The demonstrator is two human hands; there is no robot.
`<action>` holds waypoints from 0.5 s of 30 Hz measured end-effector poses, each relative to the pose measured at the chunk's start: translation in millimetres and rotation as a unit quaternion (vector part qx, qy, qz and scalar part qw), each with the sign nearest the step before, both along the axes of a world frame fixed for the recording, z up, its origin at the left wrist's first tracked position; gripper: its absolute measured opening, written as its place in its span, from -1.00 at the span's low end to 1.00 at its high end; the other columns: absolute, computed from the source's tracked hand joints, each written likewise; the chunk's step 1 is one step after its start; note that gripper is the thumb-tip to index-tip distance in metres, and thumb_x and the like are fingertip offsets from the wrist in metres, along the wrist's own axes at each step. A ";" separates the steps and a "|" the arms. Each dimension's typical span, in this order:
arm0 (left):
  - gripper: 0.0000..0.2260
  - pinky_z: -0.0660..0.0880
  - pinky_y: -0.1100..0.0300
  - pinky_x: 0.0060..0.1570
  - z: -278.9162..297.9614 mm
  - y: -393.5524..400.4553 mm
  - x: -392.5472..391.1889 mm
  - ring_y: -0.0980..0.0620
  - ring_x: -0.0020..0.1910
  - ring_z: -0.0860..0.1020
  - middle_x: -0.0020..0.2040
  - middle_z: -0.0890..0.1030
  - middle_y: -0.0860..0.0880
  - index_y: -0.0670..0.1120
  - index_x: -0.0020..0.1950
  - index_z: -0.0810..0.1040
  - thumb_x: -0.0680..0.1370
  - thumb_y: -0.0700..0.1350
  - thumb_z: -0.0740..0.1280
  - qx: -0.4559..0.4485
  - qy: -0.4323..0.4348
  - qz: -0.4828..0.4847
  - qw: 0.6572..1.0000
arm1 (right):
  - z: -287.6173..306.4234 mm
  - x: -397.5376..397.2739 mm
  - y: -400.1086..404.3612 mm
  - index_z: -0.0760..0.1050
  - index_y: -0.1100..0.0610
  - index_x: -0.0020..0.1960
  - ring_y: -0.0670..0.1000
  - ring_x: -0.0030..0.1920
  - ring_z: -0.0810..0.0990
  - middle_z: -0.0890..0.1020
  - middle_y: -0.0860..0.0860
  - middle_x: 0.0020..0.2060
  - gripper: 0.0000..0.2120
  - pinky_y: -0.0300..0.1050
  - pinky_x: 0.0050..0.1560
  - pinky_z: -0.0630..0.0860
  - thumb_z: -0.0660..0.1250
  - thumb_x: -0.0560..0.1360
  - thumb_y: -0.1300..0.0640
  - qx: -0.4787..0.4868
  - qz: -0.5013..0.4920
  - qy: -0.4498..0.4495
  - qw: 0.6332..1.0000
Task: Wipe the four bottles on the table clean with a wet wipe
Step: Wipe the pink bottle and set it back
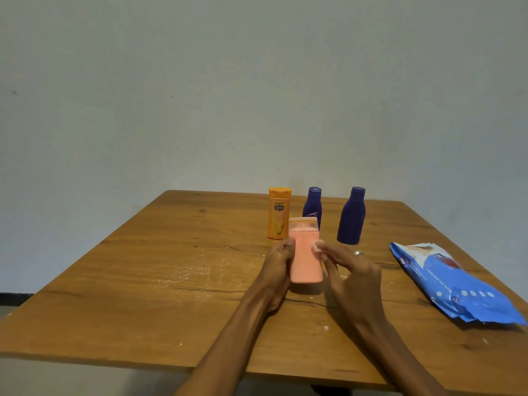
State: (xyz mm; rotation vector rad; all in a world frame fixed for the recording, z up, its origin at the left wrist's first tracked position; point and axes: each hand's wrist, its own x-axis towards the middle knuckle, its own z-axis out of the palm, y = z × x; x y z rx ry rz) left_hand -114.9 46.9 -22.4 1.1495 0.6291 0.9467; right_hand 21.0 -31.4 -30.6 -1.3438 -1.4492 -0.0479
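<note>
Bottle (pixel 305 256) (pink) upright, cap up, gripped by left hand (pixel 277 270); right hand (pixel 353 277) pinches wipe (pixel 317 246).

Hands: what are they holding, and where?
Left hand grips the pink bottle by its side; right hand pinches a white wipe against it.

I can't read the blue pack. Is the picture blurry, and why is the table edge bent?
Head view: soft and dim, so the wet wipe pack's print blurs; the wide lens bows the table's edges; pale glare streaks lie left of the pink bottle.
</note>
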 end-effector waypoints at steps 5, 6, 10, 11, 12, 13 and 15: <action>-0.72 0.62 0.00 0.04 2.5 1.0 -1.0 -0.05 0.06 0.66 0.12 0.65 -0.13 -0.09 0.33 0.45 0.70 -0.03 0.11 -0.007 -0.018 0.037 0.999 | -5.5 3.9 -14.2 0.53 -0.14 0.22 -0.32 0.12 0.55 0.60 -0.24 0.11 -0.60 -0.52 0.03 0.45 0.43 0.49 0.24 -0.051 0.015 -0.028 0.998; -0.72 0.62 -0.02 0.07 2.5 0.1 -0.6 -0.08 0.09 0.65 0.15 0.64 -0.14 -0.09 0.34 0.45 0.70 -0.02 0.11 -0.009 -0.013 0.032 0.999 | -4.0 4.0 -13.3 0.55 -0.11 0.22 -0.28 0.13 0.56 0.61 -0.22 0.11 -0.61 -0.51 0.03 0.46 0.43 0.49 0.24 -0.041 0.010 -0.029 0.999; -0.69 0.61 -0.07 0.11 1.9 -4.9 -0.6 -0.11 0.15 0.65 0.21 0.62 -0.18 -0.08 0.38 0.43 0.70 0.01 0.12 -0.013 0.003 -0.011 1.000 | 11.2 4.9 2.4 0.55 -0.05 0.18 -0.14 0.09 0.59 0.63 -0.11 0.07 -0.68 -0.29 0.03 0.56 0.43 0.47 0.18 0.021 -0.009 -0.008 1.000; -0.69 0.61 -0.07 0.11 2.1 -5.1 -1.0 -0.11 0.13 0.65 0.20 0.62 -0.18 -0.09 0.38 0.43 0.70 0.01 0.12 -0.014 -0.002 -0.014 1.000 | 15.2 6.2 8.1 0.56 -0.03 0.18 -0.12 0.07 0.60 0.64 -0.09 0.06 -0.69 -0.23 0.02 0.59 0.44 0.46 0.17 0.033 -0.007 -0.006 0.999; -0.68 0.61 -0.07 0.10 2.1 -5.0 -1.5 -0.10 0.12 0.64 0.19 0.62 -0.18 -0.10 0.38 0.42 0.70 0.00 0.13 -0.013 -0.008 -0.013 1.000 | 17.8 7.2 13.5 0.56 -0.01 0.18 -0.11 0.07 0.61 0.64 -0.08 0.06 -0.69 -0.19 0.02 0.61 0.46 0.46 0.17 0.039 -0.006 -0.005 0.999; -0.68 0.61 -0.06 0.09 2.0 -4.5 -1.5 -0.10 0.12 0.64 0.18 0.62 -0.18 -0.11 0.38 0.42 0.69 0.00 0.14 -0.011 -0.008 -0.009 1.000 | 18.8 7.7 17.0 0.57 -0.01 0.18 -0.11 0.06 0.61 0.65 -0.07 0.07 -0.68 -0.20 0.02 0.60 0.48 0.45 0.17 0.040 -0.007 -0.005 0.999; -0.66 0.62 -0.03 0.07 1.1 -2.9 -1.0 -0.09 0.12 0.65 0.19 0.62 -0.19 -0.12 0.40 0.41 0.69 0.01 0.15 -0.010 -0.009 0.004 1.000 | 16.8 6.6 18.0 0.57 0.00 0.21 -0.10 0.08 0.60 0.65 -0.05 0.09 -0.65 -0.25 0.01 0.55 0.49 0.45 0.14 0.028 -0.011 -0.011 0.999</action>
